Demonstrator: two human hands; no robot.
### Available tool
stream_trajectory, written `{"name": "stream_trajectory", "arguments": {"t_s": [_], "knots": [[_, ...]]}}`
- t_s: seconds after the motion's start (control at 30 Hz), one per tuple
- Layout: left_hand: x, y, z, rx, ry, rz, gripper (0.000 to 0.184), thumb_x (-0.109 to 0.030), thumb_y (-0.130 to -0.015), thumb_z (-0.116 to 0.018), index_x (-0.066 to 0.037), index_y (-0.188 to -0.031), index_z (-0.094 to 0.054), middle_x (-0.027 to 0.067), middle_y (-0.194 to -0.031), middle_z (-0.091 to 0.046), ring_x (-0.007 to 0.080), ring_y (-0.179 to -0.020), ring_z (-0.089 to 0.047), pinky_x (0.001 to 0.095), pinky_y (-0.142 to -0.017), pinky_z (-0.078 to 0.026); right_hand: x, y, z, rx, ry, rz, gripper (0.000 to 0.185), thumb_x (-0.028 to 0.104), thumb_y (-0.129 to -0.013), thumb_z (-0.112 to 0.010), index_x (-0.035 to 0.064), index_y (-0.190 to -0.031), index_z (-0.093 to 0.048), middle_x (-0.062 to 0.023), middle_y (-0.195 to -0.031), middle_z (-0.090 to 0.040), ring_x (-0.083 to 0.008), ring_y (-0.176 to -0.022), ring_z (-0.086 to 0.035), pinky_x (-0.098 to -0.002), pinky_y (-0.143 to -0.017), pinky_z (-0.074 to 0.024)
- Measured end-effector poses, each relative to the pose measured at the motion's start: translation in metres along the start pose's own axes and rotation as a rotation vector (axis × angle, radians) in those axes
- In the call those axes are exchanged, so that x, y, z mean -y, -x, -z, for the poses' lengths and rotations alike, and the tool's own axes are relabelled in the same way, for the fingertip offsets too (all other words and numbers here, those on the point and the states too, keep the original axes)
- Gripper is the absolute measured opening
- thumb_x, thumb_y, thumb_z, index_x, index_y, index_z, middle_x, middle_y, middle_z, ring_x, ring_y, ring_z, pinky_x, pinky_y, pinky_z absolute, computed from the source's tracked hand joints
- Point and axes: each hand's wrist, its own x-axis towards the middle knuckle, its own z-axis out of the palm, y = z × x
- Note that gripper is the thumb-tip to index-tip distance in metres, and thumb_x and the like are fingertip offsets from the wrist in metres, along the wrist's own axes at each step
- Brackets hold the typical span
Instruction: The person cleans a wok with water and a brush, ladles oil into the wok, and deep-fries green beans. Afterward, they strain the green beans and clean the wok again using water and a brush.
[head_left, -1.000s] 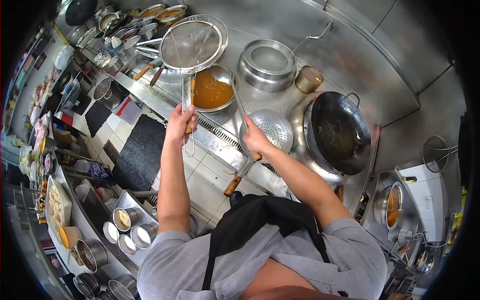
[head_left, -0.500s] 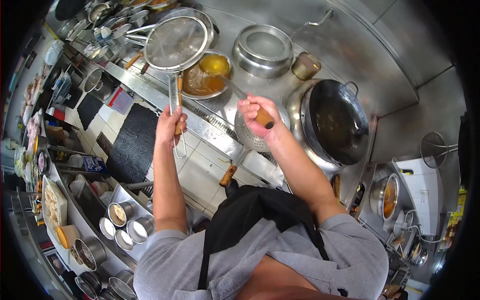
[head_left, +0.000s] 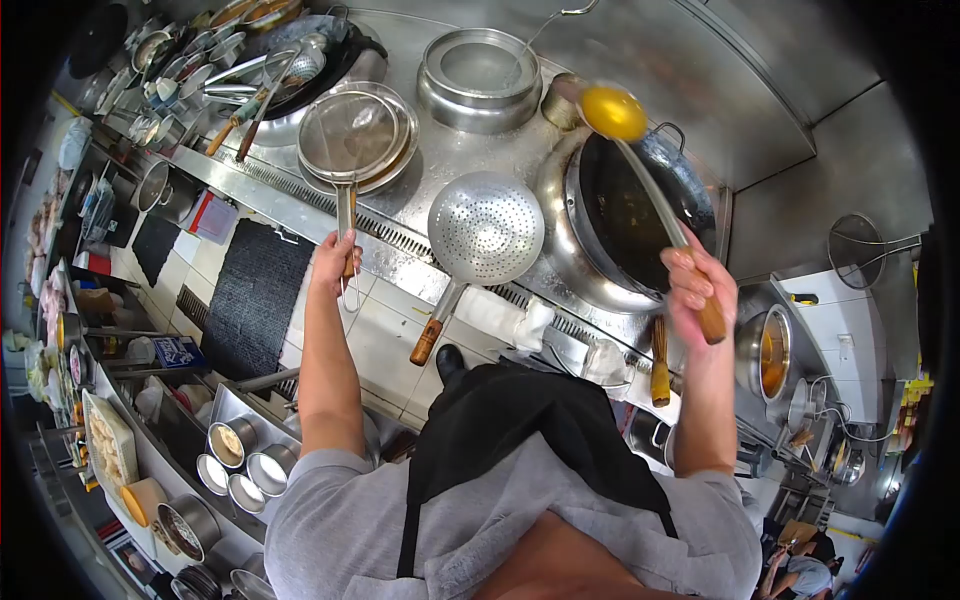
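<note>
My left hand (head_left: 336, 262) is closed round the handles of the fine-mesh strainers (head_left: 350, 135), which lie over a metal bowl (head_left: 398, 178) on the steel counter. My right hand (head_left: 699, 294) grips the wooden handle of a ladle (head_left: 614, 112). The ladle's bowl holds yellow-orange liquid and hangs above the far rim of the black wok (head_left: 622, 215). Between my hands a perforated skimmer (head_left: 486, 228) lies on the counter edge, its wooden handle toward me.
A lidded steel pot (head_left: 479, 80) stands at the back beside a tin can (head_left: 563, 101). A folded white cloth (head_left: 503, 318) and a brush (head_left: 660, 362) lie along the front edge. Small metal pots (head_left: 268, 470) sit lower left. Another person (head_left: 803, 576) shows at the lower right.
The ladle has come out of the bowl with liquid and swung right to the wok in my right hand. The strainers have come down over the bowl.
</note>
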Motion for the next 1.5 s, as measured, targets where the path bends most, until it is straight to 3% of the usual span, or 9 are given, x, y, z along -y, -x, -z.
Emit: {"name": "stream_trajectory", "arguments": {"t_s": [0.3,0.6,0.63,0.7,0.77,0.83,1.0,1.13,1.5], "knots": [[0.008,0.028,0.004,-0.581,-0.451,-0.356,0.058,-0.035,-0.092,-0.067,0.008,-0.127,-0.052,0.0123,-0.101,-0.066,0.0163,-0.094,-0.060,0.0281,-0.082,-0.048,0.084,0.091,0.105,-0.545,0.298,0.054,0.061,0.001,-0.090,-0.049,0.0124,-0.146,-0.029,-0.0146,-0.083,-0.056,-0.0112,-0.053,-0.050,-0.0228,-0.041,-0.0412],[0.071,0.272,-0.058,-0.836,-0.428,-0.653,0.029,-0.019,-0.090,-0.067,-0.003,-0.114,-0.065,0.0093,-0.105,-0.067,0.0177,-0.097,-0.063,0.0313,-0.088,-0.049,0.099,0.140,0.230,-0.386,1.417,-0.012,0.077,-0.003,-0.084,-0.047,0.0136,-0.154,-0.020,-0.0069,-0.086,-0.057,-0.0112,-0.043,-0.046,-0.0253,-0.036,-0.0399],[0.080,0.304,-0.059,-0.899,-0.480,-0.675,0.028,-0.018,-0.089,-0.067,-0.003,-0.113,-0.066,0.0096,-0.105,-0.067,0.0182,-0.097,-0.063,0.0315,-0.088,-0.049,0.101,0.142,0.224,-0.379,1.637,-0.113,0.078,-0.003,-0.084,-0.045,0.0145,-0.154,-0.018,-0.0156,-0.113,-0.061,-0.0244,-0.062,-0.063,-0.0333,-0.054,-0.0524],[0.083,0.383,-0.069,-1.045,-0.602,-0.681,0.026,-0.020,-0.089,-0.065,-0.006,-0.111,-0.068,0.0098,-0.105,-0.065,0.0211,-0.097,-0.063,0.0328,-0.088,-0.050,0.096,0.135,0.271,-0.040,2.222,0.420,0.083,-0.003,-0.082,-0.045,0.0164,-0.156,-0.012,-0.0278,-0.113,-0.062,-0.0415,-0.089,-0.065,-0.0434,-0.080,-0.0515],[0.083,0.464,-0.077,-1.211,-0.666,-0.688,0.024,-0.021,-0.091,-0.063,-0.007,-0.109,-0.069,0.0107,-0.103,-0.065,0.0213,-0.097,-0.063,0.0324,-0.086,-0.050,0.094,0.141,0.245,-0.302,2.198,-0.162,0.087,-0.003,-0.081,-0.047,0.0158,-0.156,-0.008,-0.0345,-0.132,-0.049,-0.0475,-0.118,-0.050,-0.0450,-0.101,-0.0386],[0.097,0.542,-0.074,-1.392,-0.701,-0.675,0.021,-0.021,-0.091,-0.062,-0.007,-0.105,-0.069,0.0117,-0.101,-0.065,0.0211,-0.096,-0.062,0.0316,-0.084,-0.049,0.111,0.130,0.311,-0.133,2.288,-0.003,0.089,-0.003,-0.080,-0.048,0.0138,-0.156,-0.005,-0.0345,-0.134,-0.047,-0.0469,-0.119,-0.051,-0.0450,-0.101,-0.0392],[0.181,0.693,-0.068,-1.781,-0.408,-0.727,0.018,-0.015,-0.092,-0.062,-0.002,-0.101,-0.069,0.0097,-0.097,-0.066,0.0185,-0.090,-0.063,0.0294,-0.081,-0.048,0.115,0.135,0.291,-0.156,2.461,-0.263,0.088,-0.004,-0.080,-0.047,0.0113,-0.155,-0.005,-0.0355,-0.140,-0.040,-0.0448,-0.125,-0.047,-0.0423,-0.103,-0.0396],[0.269,0.779,-0.064,-1.967,-0.114,-0.692,0.018,-0.018,-0.093,-0.061,-0.003,-0.100,-0.070,0.0030,-0.087,-0.062,0.0095,-0.071,-0.057,0.0261,-0.066,-0.050,0.128,0.129,0.351,0.194,2.317,0.211,0.088,-0.005,-0.079,-0.047,0.0097,-0.155,-0.005,-0.0343,-0.145,-0.034,-0.0427,-0.129,-0.044,-0.0412,-0.106,-0.0376],[0.523,0.972,-0.007,-2.400,0.904,-0.450,0.028,-0.018,-0.096,-0.053,-0.005,-0.121,-0.052,0.0112,-0.103,-0.060,0.0205,-0.080,-0.065,0.0334,-0.059,-0.055,0.045,0.178,0.312,-0.089,2.462,0.163,0.084,-0.002,-0.080,-0.048,0.0148,-0.154,-0.011,-0.0288,-0.140,-0.041,-0.0388,-0.123,-0.049,-0.0415,-0.101,-0.0415]]}}
